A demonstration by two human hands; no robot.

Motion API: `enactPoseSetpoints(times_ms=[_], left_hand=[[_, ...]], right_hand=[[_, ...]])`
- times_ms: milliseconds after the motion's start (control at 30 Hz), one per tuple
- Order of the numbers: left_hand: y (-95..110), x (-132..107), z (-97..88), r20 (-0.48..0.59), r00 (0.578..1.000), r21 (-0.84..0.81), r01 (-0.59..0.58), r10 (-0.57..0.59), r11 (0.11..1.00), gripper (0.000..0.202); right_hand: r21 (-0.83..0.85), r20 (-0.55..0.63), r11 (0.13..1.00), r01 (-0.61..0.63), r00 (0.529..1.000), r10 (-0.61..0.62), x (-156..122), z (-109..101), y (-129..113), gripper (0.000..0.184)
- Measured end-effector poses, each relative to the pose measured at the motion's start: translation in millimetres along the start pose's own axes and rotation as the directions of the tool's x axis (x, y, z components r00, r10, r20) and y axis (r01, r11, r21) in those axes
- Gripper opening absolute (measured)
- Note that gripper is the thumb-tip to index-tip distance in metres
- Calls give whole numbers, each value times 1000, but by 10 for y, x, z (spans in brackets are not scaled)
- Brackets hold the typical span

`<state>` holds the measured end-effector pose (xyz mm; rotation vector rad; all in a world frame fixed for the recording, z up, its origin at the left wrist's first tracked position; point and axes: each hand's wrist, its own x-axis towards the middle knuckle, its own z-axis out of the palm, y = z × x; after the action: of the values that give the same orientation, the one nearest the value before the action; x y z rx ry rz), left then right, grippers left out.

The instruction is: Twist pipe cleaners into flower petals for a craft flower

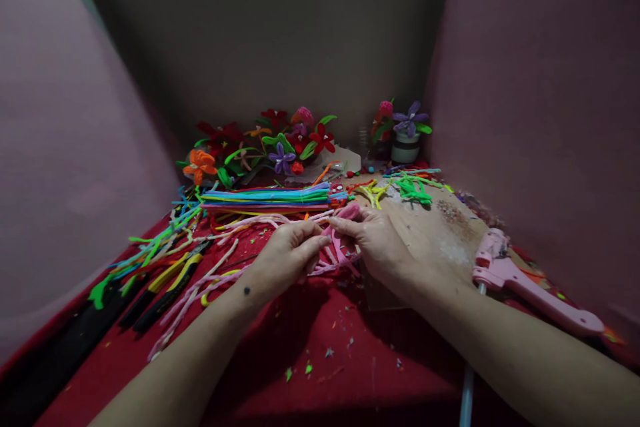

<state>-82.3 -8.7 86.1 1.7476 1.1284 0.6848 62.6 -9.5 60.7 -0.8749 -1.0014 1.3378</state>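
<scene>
Both hands meet over the middle of the table, pinching a pink pipe cleaner (344, 255) that is bent into loops. My left hand (290, 250) has its thumb and forefinger closed at the left side of the loop. My right hand (373, 237) grips the upper part from the right, its fingers closed. More pink pipe cleaner strands hang or lie just below the fingers; I cannot tell which are joined to the held piece. A bundle of coloured pipe cleaners (265, 196) lies just beyond my left hand.
Pliers (170, 283) and loose pipe cleaners (150, 253) lie on the left. A pink glue gun (535, 287) with a glue stick rests on the right, beside a brown board (425, 230). Pipe-cleaner flowers (283, 157) and a small pot (405, 147) stand at the back.
</scene>
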Motion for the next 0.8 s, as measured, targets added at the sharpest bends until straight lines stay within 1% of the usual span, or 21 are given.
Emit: enactPoseSetpoints(times_ms=[100, 133, 167, 200, 233, 267, 300, 333, 400, 433, 467, 500, 533, 600, 667, 733, 800], left_hand=[[9, 46, -92, -146, 989, -3, -10, 9, 1000, 29], [5, 76, -129, -197, 980, -8, -9, 7, 1000, 27], [-2, 115, -162, -224, 975, -13, -4, 1, 1000, 26], [-11, 163, -188, -226, 974, -13, 8, -10, 1000, 26], [-20, 217, -203, -199, 980, -12, 25, -27, 1000, 26], [-26, 276, -205, -151, 988, -8, 40, -40, 999, 27], [-27, 338, -190, -101, 994, -5, 41, -41, 999, 27], [-22, 402, -161, -60, 998, -2, 36, -36, 999, 27], [13, 531, -61, -1, 1000, 45, 31, -31, 999, 28], [37, 597, 5, 22, 1000, 78, 15, -17, 997, 29], [63, 664, 78, 46, 999, 116, -10, 4, 993, 30], [86, 732, 154, 75, 997, 155, -42, 31, 987, 30], [103, 801, 230, 103, 993, 193, -71, 52, 979, 29], [111, 940, 373, 144, 987, 257, -112, 76, 960, 26], [90, 1063, 490, 148, 984, 311, -144, 101, 940, 26], [61, 1156, 565, 154, 979, 352, -182, 135, 918, 28], [47, 1204, 587, 151, 967, 362, -248, 206, 899, 28]], right_hand=[[-2, -2, 1000, -28, 1000, 28, 19, -6, 33, 33], [-25, -11, 1000, -11, 1000, 11, 9, -1, 38, 37], [-60, -11, 998, 18, 1000, -19, -11, 6, 39, 41], [-111, 5, 992, 64, 998, -64, -40, 16, 38, 44], [-179, 43, 976, 127, 992, -121, -77, 27, 37, 46], [-257, 106, 943, 213, 976, -192, -117, 38, 36, 46], [-340, 186, 884, 320, 945, -271, -157, 47, 38, 45], [-413, 269, 801, 433, 899, -347, -194, 53, 42, 44], [-497, 411, 605, 622, 783, -467, -244, 59, 55, 42], [-512, 459, 519, 685, 728, -508, -255, 58, 64, 41], [-514, 490, 454, 728, 683, -541, -258, 56, 72, 41], [-512, 509, 408, 756, 649, -564, -254, 52, 78, 40], [-511, 519, 376, 773, 626, -582, -246, 48, 81, 40], [-516, 518, 346, 784, 607, -602, -227, 42, 79, 40], [-515, 510, 344, 785, 603, -614, -214, 40, 69, 40], [-508, 501, 355, 785, 604, -620, -211, 41, 63, 40], [-505, 501, 356, 786, 603, -621, -211, 40, 69, 40]])
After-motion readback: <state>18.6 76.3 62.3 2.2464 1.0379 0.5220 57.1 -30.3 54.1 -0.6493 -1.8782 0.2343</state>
